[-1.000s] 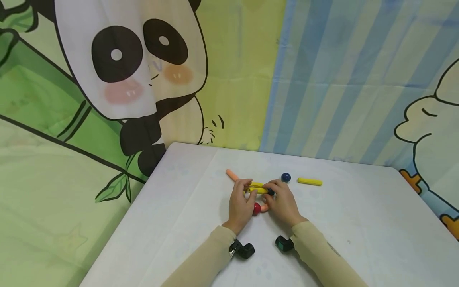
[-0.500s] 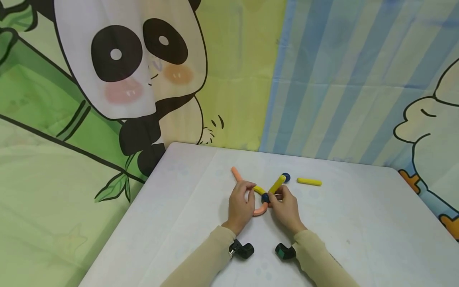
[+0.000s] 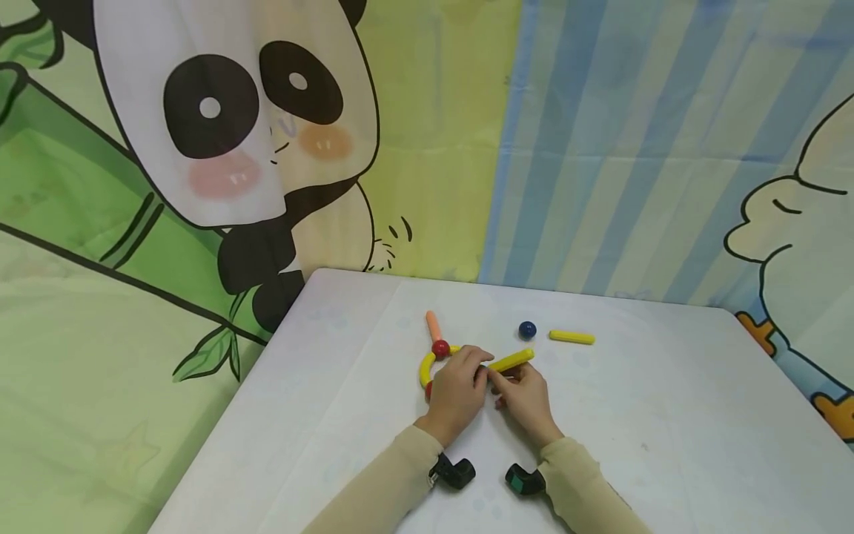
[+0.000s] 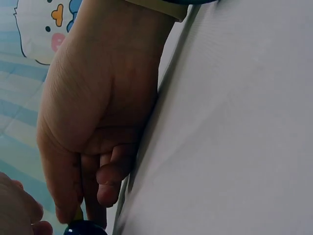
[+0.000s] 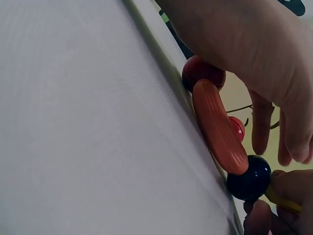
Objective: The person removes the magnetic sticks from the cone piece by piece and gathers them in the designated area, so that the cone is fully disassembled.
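Observation:
In the head view, my right hand [image 3: 525,400] pinches a yellow rod [image 3: 512,360] that slants up to the right. A blue ball [image 5: 250,177] sits just beside that pinch; a curved orange rod [image 5: 217,126] joins it to a red ball [image 5: 196,73]. With relaxed fingers, my left hand [image 3: 457,389] arches over the joined pieces and hides part of them. Left of it show a curved yellow rod [image 3: 425,368], another red ball [image 3: 440,348] and a straight orange rod [image 3: 434,326]. The left fingertips [image 4: 41,228] hang close to the blue ball.
Behind the hands, a loose blue ball [image 3: 527,331] and a loose yellow rod [image 3: 571,337] lie on the white table [image 3: 667,400]. A printed curtain [image 3: 434,148] hangs along the table's back edge.
My left hand has shifted right, uncovering the red balls and curved yellow rod on its left. The right hand's yellow rod, raised half a second ago, now tilts lower; the curved orange rod is now hidden.

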A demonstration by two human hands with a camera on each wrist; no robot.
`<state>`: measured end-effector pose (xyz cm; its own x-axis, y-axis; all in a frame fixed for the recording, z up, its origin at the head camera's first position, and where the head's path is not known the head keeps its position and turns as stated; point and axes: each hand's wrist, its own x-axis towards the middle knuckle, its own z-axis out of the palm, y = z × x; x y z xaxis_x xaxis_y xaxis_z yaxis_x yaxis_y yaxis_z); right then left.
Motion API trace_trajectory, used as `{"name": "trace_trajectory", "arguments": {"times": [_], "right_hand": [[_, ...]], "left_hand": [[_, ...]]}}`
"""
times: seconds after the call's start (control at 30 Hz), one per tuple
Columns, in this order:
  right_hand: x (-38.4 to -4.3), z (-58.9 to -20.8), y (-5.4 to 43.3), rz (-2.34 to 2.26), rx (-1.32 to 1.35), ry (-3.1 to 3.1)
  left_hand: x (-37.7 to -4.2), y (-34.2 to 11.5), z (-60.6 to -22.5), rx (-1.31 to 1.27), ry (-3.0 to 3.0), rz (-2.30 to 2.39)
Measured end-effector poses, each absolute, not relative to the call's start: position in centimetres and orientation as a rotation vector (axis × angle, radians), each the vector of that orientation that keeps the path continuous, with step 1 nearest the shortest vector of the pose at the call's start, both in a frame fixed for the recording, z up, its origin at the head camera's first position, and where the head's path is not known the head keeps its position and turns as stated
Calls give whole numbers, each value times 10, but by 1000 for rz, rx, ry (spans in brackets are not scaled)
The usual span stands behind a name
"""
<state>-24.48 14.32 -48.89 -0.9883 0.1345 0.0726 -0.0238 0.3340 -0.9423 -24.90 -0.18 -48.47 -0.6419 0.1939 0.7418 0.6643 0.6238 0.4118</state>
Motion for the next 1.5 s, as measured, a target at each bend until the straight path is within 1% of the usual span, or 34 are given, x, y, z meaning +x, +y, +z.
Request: {"name": "trace_trajectory", "arguments": {"times": [0.17, 0.33, 0.6, 0.87, 1.13, 1.5], "right_hand": [[-243, -490, 141, 1632, -109, -2497], [-241, -487, 142, 1715, -142, -2403], [-237, -487, 162, 1787, -180, -2251], [-224, -491, 184, 1595, -79, -2472], [-220, -492, 185, 1488, 96, -2467], [-221, -490, 182, 1440, 60, -2482]], "left_hand": [[-246, 2, -486, -659, -2247, -933], [-245, 3, -488, -573, -2429, -887], [-245, 3, -490, -575, -2508, -824], [-247, 3, -492, -589, -2510, -781], [-248, 0, -492, -528, -2468, -788], [-251, -3, -493, -440, -2485, -947]]}}
